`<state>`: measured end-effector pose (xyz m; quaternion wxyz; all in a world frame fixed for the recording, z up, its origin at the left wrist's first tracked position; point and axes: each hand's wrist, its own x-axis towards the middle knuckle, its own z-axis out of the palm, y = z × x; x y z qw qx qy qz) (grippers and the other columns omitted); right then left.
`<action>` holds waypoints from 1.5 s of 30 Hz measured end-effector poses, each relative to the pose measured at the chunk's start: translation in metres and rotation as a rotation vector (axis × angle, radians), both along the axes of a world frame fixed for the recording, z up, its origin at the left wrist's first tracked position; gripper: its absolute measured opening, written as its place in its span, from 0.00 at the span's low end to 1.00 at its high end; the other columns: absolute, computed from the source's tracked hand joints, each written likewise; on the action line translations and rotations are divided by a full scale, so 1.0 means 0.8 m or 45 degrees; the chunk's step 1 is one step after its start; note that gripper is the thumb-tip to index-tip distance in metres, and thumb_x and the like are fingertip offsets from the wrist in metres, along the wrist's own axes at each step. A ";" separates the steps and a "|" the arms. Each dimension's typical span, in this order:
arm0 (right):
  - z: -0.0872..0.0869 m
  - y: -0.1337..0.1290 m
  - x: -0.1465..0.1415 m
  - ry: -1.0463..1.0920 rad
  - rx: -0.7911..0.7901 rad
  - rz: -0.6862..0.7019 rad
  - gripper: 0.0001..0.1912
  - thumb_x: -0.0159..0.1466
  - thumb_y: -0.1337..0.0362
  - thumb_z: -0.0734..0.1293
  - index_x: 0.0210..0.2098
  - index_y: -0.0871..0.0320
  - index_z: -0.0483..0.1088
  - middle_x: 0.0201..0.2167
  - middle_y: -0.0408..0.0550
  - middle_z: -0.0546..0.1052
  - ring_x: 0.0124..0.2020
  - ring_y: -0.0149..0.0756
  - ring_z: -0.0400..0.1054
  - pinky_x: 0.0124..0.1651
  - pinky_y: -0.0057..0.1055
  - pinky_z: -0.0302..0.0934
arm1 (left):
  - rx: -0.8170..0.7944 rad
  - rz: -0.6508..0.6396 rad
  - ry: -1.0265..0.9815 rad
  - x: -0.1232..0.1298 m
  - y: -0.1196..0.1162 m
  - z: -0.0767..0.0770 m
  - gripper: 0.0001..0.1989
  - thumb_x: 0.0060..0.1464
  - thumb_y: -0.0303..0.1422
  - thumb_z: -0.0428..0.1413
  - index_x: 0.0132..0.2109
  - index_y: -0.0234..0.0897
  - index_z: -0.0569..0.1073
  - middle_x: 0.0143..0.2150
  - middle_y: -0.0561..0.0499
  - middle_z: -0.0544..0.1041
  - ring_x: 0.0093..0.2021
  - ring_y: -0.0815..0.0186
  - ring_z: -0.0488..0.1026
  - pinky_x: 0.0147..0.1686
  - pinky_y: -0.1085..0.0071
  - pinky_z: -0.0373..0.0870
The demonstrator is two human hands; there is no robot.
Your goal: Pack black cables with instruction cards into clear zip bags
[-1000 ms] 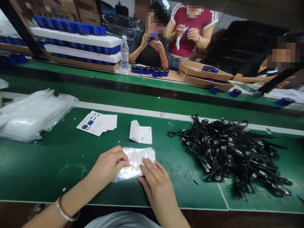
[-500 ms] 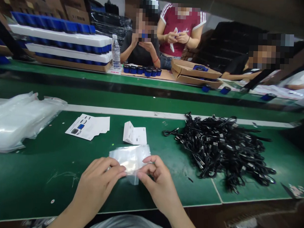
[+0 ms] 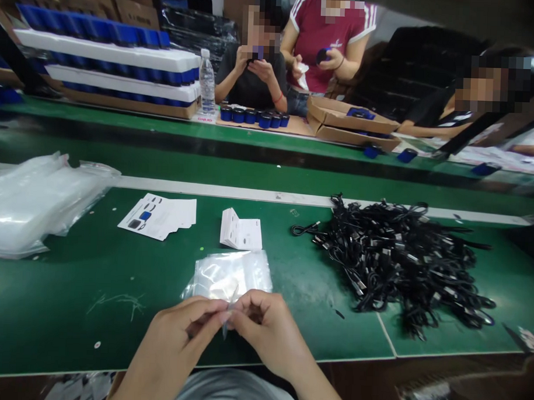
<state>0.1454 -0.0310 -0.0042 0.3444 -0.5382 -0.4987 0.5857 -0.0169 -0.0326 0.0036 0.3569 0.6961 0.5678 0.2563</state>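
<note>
Green workbench [image 3: 81, 257] — left hand [image 3: 175, 334] and right hand [image 3: 266, 328] pinch one plastic bag [image 3: 229, 274].

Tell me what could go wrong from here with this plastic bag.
The left hand and right hand pinch only a thin strip of the clear plastic bag, so it could slip from the fingers. The bag's far edge lies close to the folded white card, which might get nudged. The black USB cables are tangled, so pulling one could drag others along.
</note>
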 end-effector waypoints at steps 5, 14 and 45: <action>0.005 -0.001 0.001 0.017 0.056 0.093 0.07 0.58 0.68 0.64 0.28 0.61 0.74 0.25 0.45 0.77 0.27 0.31 0.68 0.31 0.24 0.59 | -0.122 0.033 -0.077 -0.001 -0.001 0.003 0.09 0.53 0.39 0.54 0.35 0.44 0.77 0.33 0.56 0.80 0.30 0.69 0.77 0.29 0.80 0.72; 0.007 0.000 0.003 -0.006 0.147 0.163 0.09 0.58 0.71 0.62 0.27 0.61 0.73 0.22 0.42 0.74 0.23 0.28 0.65 0.27 0.22 0.56 | -0.292 0.005 -0.208 -0.001 0.001 0.003 0.11 0.52 0.41 0.55 0.39 0.44 0.77 0.35 0.55 0.79 0.33 0.68 0.77 0.32 0.79 0.73; 0.009 -0.012 0.001 -0.928 0.555 0.015 0.10 0.60 0.69 0.59 0.25 0.58 0.68 0.21 0.44 0.73 0.22 0.31 0.65 0.26 0.25 0.49 | 0.477 -0.071 0.137 0.011 -0.007 -0.009 0.10 0.54 0.26 0.47 0.24 0.39 0.61 0.19 0.60 0.64 0.18 0.75 0.64 0.21 0.81 0.62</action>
